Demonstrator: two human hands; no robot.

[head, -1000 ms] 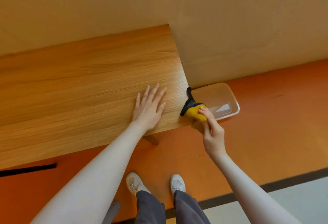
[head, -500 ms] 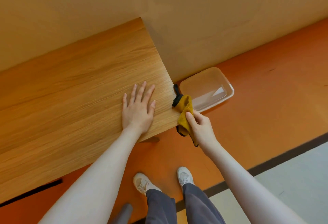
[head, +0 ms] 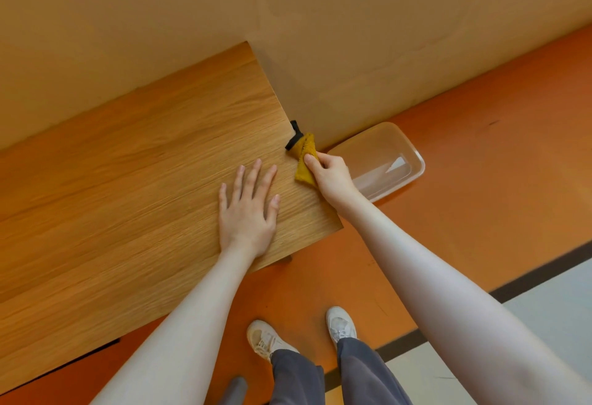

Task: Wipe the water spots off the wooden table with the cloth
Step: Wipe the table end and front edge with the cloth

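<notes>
The wooden table (head: 128, 186) stands against a wall and fills the left half of the view. My left hand (head: 248, 209) lies flat on its top near the right end, fingers spread. My right hand (head: 330, 174) grips a yellow cloth (head: 304, 156) with a black trim and loop, and holds it against the table's right edge. I cannot make out any water spots on the wood.
A clear plastic tub (head: 381, 161) sits on the orange floor just right of the table, by the wall. My two white shoes (head: 304, 331) stand below the table's front edge. A dark strip borders a grey floor area (head: 528, 324) at lower right.
My right hand has brought the cloth up from below the table's front corner and further back along the right edge. The left hand stays flat on the top. The camera has shifted.
</notes>
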